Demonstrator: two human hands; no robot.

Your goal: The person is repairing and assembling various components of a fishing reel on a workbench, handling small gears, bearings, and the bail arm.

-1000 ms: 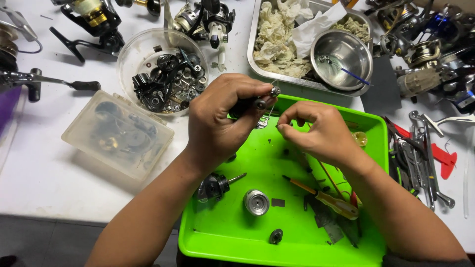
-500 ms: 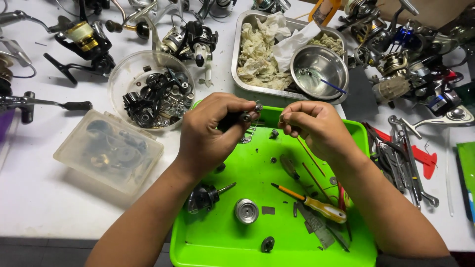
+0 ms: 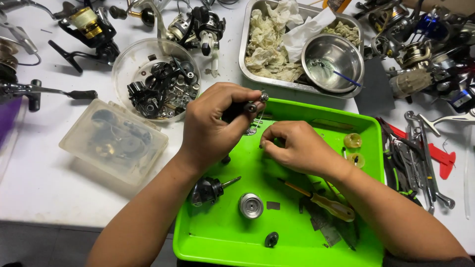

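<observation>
Two hands are working over a bright green tray [image 3: 368,129] that is sitting on a white table [image 3: 39,178]. The left hand [image 3: 217,123] is clenching around a small dark reel part [image 3: 250,106], holding it up above the far edge of the tray with a little metal end sticking out near the thumb, probably so that this end is facing the other hand. The right hand [image 3: 292,146] is curling just beside it, lower, with fingertips pinching together near the tray floor; what it is pinching is too small to tell, maybe a tiny screw or washer.

Inside the tray, loose pieces are lying apart from each other: a dark rotor with a shaft [image 3: 210,190], a round metal spool [image 3: 251,205], a small black knob [image 3: 271,239], a screwdriver with a yellow handle [image 3: 321,201] and two yellowish round caps [image 3: 352,141]. The raised rim seems to be keeping small parts from rolling away.

Behind the tray, a steel pan [image 3: 246,47] is holding crumpled rags and a steel bowl [image 3: 334,57]. A clear round tub [image 3: 156,79] is holding many dark spare parts, and a clear plastic box [image 3: 114,143] is lying left of the tray. Several fishing reels [image 3: 91,27] are resting along the far side, and pliers with wrenches [image 3: 413,148] are lying right of the tray.
</observation>
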